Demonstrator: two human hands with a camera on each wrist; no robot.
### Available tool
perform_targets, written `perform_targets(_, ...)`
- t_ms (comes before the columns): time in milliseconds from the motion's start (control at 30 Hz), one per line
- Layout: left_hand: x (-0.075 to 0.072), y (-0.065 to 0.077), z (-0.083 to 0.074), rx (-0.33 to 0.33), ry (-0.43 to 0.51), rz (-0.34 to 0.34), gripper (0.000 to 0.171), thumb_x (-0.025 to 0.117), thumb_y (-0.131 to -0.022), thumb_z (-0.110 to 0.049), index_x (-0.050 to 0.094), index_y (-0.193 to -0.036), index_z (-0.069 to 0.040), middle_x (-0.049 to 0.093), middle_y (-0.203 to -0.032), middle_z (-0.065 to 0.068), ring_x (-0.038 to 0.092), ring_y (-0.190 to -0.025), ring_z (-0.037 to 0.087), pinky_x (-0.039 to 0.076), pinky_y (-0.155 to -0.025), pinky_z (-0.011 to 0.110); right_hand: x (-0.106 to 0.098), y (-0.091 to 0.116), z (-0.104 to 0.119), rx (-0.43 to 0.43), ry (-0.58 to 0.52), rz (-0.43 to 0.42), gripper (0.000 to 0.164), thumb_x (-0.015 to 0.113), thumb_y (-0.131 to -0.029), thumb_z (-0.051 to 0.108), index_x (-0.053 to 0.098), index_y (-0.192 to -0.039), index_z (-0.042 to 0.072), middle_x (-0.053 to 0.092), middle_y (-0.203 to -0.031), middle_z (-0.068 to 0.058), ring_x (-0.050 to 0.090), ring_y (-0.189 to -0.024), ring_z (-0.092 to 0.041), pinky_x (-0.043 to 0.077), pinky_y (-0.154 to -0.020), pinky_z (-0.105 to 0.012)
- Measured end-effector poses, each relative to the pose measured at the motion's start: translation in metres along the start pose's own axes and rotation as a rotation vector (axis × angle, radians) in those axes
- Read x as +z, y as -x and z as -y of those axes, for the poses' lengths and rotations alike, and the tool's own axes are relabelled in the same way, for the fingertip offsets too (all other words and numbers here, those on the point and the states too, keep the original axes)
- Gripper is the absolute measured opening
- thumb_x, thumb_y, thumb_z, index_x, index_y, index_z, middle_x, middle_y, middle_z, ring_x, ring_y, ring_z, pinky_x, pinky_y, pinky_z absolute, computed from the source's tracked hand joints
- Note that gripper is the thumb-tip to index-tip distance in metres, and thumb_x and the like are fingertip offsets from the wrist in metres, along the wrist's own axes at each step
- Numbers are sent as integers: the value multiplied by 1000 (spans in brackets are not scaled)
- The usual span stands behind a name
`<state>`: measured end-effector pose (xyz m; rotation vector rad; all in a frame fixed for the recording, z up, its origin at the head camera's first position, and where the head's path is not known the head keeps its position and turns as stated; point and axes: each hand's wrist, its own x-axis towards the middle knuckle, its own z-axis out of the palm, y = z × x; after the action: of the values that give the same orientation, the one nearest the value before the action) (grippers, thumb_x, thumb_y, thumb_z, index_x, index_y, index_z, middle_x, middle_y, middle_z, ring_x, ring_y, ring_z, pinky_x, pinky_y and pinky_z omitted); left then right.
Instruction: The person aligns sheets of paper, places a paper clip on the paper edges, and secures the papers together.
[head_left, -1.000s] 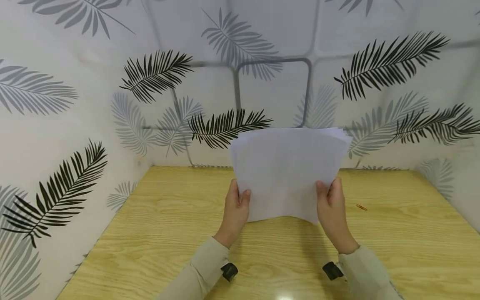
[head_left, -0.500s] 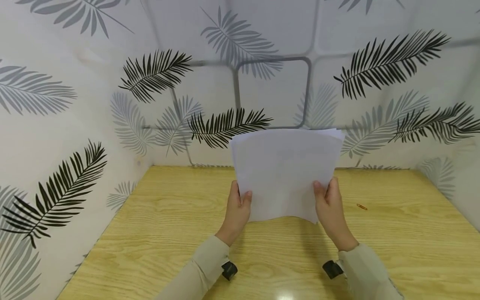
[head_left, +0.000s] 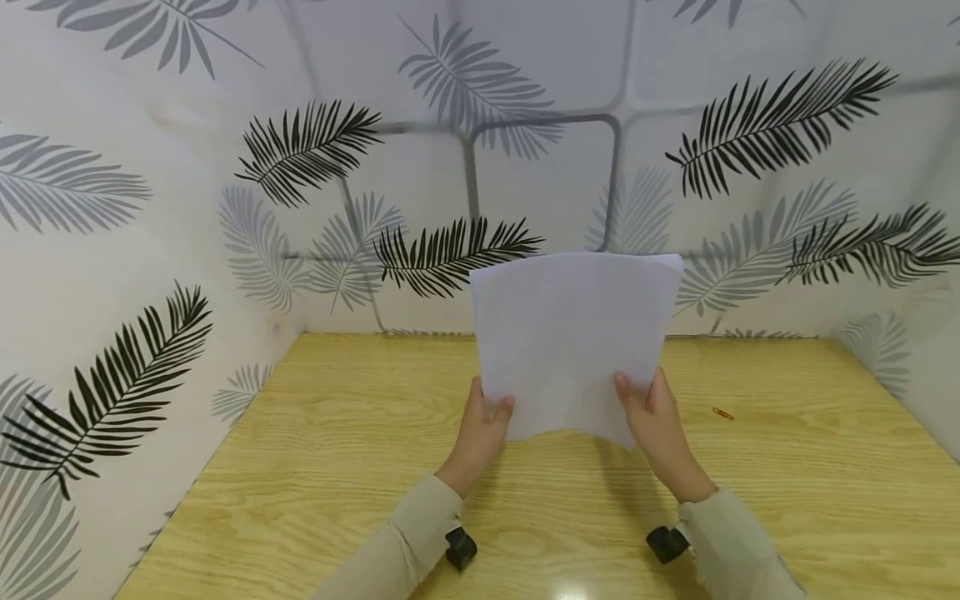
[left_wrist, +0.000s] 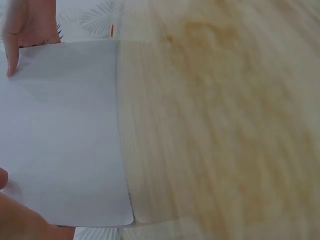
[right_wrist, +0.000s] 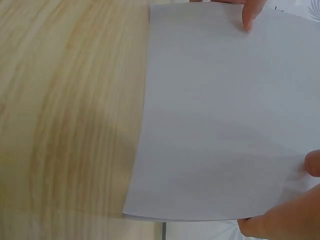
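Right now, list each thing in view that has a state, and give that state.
Paper stack: held in both hands, bowed, visible face blank, sheets nearly aligned.
Left hand: grips the stack's left side, thumb on the near face.
Right hand: grips the stack's right side, thumb on the near face.
Orange paper clip: lying loose on the table, clipped to nothing.
Sleeves: both down to the wrists.

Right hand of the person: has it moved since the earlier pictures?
Yes: in the head view, the right hand has shifted slightly left, farther from the orange paper clip.
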<state>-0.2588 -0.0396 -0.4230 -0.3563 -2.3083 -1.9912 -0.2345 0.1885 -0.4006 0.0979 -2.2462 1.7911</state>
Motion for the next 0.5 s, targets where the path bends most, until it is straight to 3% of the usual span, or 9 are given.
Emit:
perform_targets(100, -4, 1, -5, -16, 8, 5, 40, 51, -101, -19, 36, -134, -4, 47, -132, 16, 43, -128, 32, 31, -107, 51, -6, -2, 5, -7, 27, 7, 49, 46, -102, 28, 31, -137, -4, 45, -134, -22, 50, -117, -23, 42, -96, -40)
perform_targets(267, -11, -1, -13, 47, 12, 37, 43, 50, -101, -27, 36, -136, -7, 47, -133, 13, 42, -130, 28, 32, -107, 49, -14, -6, 16, -82, -16, 4, 47, 47, -102, 26, 35, -135, -5, 49, -129, -19, 53, -103, 1, 44, -84, -15)
perform_targets(367, -15, -4, -22, 134, -2, 45, 41, 48, -102, -26, 38, -136, -4, 50, -128, 16, 51, -120, 30, 41, -99, 49, -18, -10, 26, -165, -43, -22, 40, 48, -102, 21, 39, -129, -7, 53, -121, -12, 54, -100, 1, 44, -82, -13)
perform_targets(500, -22, -10, -43, 257, 18, 67, 37, 44, -103, -15, 38, -135, 2, 52, -123, 22, 57, -110, 36, 49, -89, 50, -27, -20, 46, -283, -116, -31, 28, 49, -101, 15, 47, -124, -1, 57, -111, 0, 56, -99, -7, 45, -82, -17)
